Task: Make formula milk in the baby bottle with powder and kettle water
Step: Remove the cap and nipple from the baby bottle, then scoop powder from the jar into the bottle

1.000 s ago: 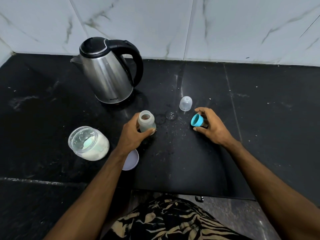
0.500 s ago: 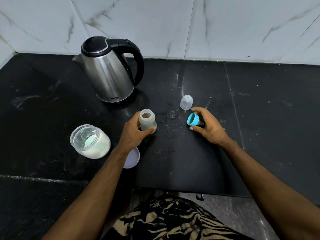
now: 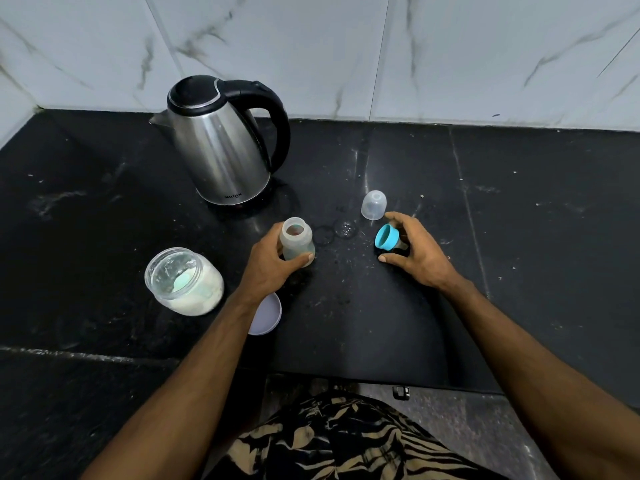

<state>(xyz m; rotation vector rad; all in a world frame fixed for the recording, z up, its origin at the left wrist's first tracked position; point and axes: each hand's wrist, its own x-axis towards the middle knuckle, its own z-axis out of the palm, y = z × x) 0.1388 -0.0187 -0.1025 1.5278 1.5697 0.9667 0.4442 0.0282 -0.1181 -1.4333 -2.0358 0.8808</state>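
**2 hands busy, bottle open: spill and cross-thread risk**

2 hands work at frame centre on the black counter (image 3: 519, 237). Left hand (image 3: 273, 268) wraps the baby bottle (image 3: 297, 239), thumb and fingers closed round its lower body; bottle stands upright, mouth open, contents hard to read. Right hand (image 3: 420, 252) pinches the blue teat ring (image 3: 386, 236), tilted on its side, just right of centre, apart from the bottle. Clear dome cap (image 3: 373, 204) stands just above that hand. Kettle (image 3: 221, 147) sits upper left of centre, lid shut. Powder jar (image 3: 185, 280) sits left of the bottle, open, scoop inside; its lid (image 3: 266, 315) lies partly under the left forearm.

Risks, as judgement:
- Ring goes on tilted, threads cross, bottle leaks when shaken.
- Left grip is low; a push from the ring could tip the bottle.
- Left forearm is close to the open jar; a sweep could knock it and dump powder.
- Counter looks wet near the bottle, so the base may slide.
- Right hand could nudge the dome cap over.
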